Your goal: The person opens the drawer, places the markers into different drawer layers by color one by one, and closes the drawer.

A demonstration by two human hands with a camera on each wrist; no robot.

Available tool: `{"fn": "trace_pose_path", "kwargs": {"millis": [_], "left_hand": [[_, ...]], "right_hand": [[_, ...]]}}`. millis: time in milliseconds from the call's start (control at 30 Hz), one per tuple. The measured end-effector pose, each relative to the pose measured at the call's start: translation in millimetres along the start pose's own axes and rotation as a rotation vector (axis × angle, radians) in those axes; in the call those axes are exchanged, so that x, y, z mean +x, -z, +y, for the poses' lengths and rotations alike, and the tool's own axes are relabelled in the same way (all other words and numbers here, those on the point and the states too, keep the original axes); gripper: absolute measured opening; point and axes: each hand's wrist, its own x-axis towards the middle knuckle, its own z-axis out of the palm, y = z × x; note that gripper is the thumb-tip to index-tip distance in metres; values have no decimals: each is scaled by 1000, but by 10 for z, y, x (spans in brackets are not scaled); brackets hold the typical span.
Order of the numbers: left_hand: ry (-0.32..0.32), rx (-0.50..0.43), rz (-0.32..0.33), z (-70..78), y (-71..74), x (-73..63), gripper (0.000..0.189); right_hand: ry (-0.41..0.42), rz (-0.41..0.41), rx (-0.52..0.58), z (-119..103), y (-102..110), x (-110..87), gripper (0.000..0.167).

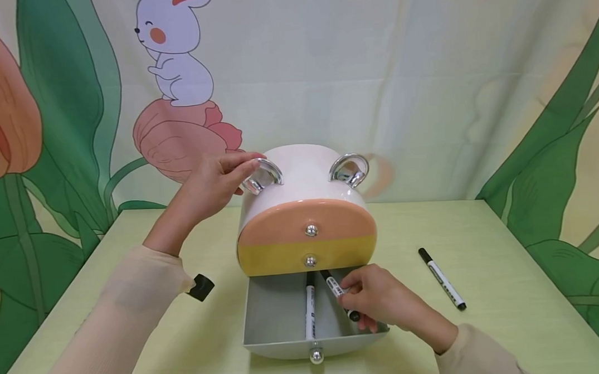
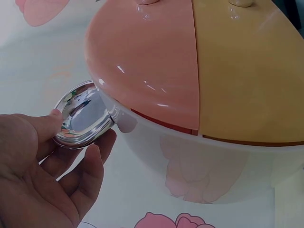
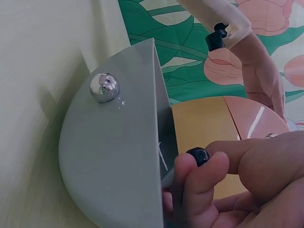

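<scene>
A small white cabinet (image 1: 304, 173) with orange and yellow drawer fronts and silver ear-shaped rings stands on the table. Its bottom grey drawer (image 1: 270, 316) is pulled out. My left hand (image 1: 214, 182) pinches the left silver ear (image 2: 83, 138) between thumb and fingers. Inside the drawer, my right hand (image 1: 382, 295) grips a black-and-white marker (image 1: 335, 286), tilted, its black end (image 3: 199, 155) showing between the fingers in the right wrist view. Another marker (image 1: 310, 315) lies lengthwise in the drawer, to the left of that hand.
A third marker (image 1: 442, 280) lies on the pale green table (image 1: 506, 323), right of the cabinet. The right silver ear (image 1: 364, 170) and round silver knobs (image 1: 316, 356) stick out from the cabinet. Behind hangs a printed cloth (image 1: 426, 92) with a rabbit and flowers.
</scene>
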Motion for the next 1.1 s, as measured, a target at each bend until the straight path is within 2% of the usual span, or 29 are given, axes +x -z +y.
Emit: {"fn": "trace_pose_path", "kwargs": {"millis": [233, 567, 800, 1100], "left_hand": [[0, -3, -1, 13, -2, 1, 36], [6, -3, -4, 1, -1, 3, 37], [1, 2, -3, -37, -3, 13, 37], [-3, -16, 5, -36, -3, 17, 37]], "right_hand": [[1, 7, 7, 7, -50, 22, 28], [43, 0, 25, 10, -65, 2, 40], [68, 19, 8, 11, -45, -53, 34], [159, 48, -17, -2, 86, -196, 27]]}}
